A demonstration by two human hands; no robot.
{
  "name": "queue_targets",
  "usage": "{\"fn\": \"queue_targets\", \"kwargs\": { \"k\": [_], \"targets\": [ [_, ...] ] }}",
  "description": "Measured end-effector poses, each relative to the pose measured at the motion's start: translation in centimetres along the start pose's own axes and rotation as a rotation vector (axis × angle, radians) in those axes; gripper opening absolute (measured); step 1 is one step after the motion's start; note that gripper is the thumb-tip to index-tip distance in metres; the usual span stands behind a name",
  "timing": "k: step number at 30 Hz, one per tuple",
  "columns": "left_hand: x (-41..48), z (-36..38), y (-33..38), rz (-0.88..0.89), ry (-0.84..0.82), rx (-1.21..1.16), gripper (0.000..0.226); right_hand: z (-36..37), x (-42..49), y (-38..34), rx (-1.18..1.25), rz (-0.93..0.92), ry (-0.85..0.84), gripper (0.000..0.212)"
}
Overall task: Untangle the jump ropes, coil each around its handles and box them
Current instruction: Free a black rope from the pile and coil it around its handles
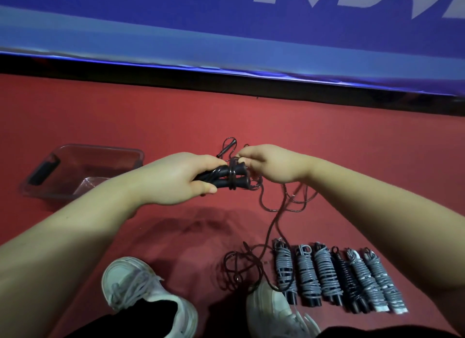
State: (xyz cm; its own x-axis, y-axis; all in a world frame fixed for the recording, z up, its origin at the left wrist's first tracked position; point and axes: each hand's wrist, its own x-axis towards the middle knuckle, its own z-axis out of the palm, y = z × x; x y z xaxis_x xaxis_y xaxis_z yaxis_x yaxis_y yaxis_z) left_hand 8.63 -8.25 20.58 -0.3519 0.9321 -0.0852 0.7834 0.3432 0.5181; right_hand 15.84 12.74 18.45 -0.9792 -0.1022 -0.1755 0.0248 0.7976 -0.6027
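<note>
My left hand (pixel 181 178) grips two black jump rope handles (pixel 226 176) held side by side, with a few turns of black rope around them. My right hand (pixel 271 163) pinches the black rope (pixel 273 222) just beyond the handle ends. The loose rope trails down to a tangle (pixel 239 267) on the red floor by my right shoe. Several coiled ropes (pixel 337 277), mostly grey and one black, lie in a row at the lower right. A clear plastic box (pixel 75 171) sits on the floor at the left, and I see nothing inside it.
My two white shoes (pixel 148 297) stand at the bottom of the view. A blue padded wall with white letters (pixel 226 31) runs across the back, with a black strip at its base. Red floor (pixel 125 116) lies between the box and the wall.
</note>
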Motion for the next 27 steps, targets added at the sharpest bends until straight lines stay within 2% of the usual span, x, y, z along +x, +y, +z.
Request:
{"fn": "queue_targets", "kwargs": {
  "k": [2, 6, 7, 10, 14, 16, 19, 20, 22, 24, 27],
  "targets": [
    [-0.2, -0.1, -0.2, 0.022, 0.072, -0.029, 0.045, 0.4, -0.2, -0.1, 0.312, 0.03, 0.045, 0.023],
    [-0.6, 0.0, 0.0, 0.056, 0.188, -0.329, 0.075, 0.8, 0.2, -0.2, 0.448, -0.054, 0.167, 0.03],
    [-0.5, 0.1, 0.2, 0.062, 0.218, -0.403, 0.076, 1.0, 0.4, -0.3, 0.531, -0.055, 0.168, 0.03],
    [0.2, 0.0, 0.4, 0.065, 0.293, -0.586, 0.06, 1.7, 1.3, -0.5, 0.742, -0.006, 0.106, 0.035],
    [1.7, -0.9, 1.0, -0.034, 0.39, -0.663, 0.04, 1.6, 2.8, -0.8, 0.958, 0.145, 0.095, 0.041],
    [2.8, -2.0, 1.1, -0.101, 0.446, -0.669, 0.034, 1.0, 3.6, -1.3, 0.863, 0.151, 0.247, 0.036],
    [4.4, -4.3, 0.9, -0.209, 0.538, -0.648, 0.03, -0.1, 4.6, -2.0, 0.364, 0.016, 0.615, 0.025],
    [4.8, -5.3, 0.8, -0.235, 0.571, -0.662, 0.03, -0.7, 4.8, -2.2, 0.25, -0.042, 0.671, 0.02],
    [5.4, -7.4, 0.9, -0.274, 0.632, -0.709, 0.026, -1.8, 5.4, -2.4, 0.018, -0.052, 0.694, 0.024],
    [5.6, -9.1, 1.2, -0.293, 0.68, -0.736, 0.026, -3.0, 5.8, -2.2, -0.134, 0.043, 0.719, 0.026],
    [5.8, -10.0, 1.9, -0.289, 0.67, -0.711, 0.033, -4.1, 6.0, -2.2, 0.013, 0.115, 0.685, 0.031]
  ]
}}
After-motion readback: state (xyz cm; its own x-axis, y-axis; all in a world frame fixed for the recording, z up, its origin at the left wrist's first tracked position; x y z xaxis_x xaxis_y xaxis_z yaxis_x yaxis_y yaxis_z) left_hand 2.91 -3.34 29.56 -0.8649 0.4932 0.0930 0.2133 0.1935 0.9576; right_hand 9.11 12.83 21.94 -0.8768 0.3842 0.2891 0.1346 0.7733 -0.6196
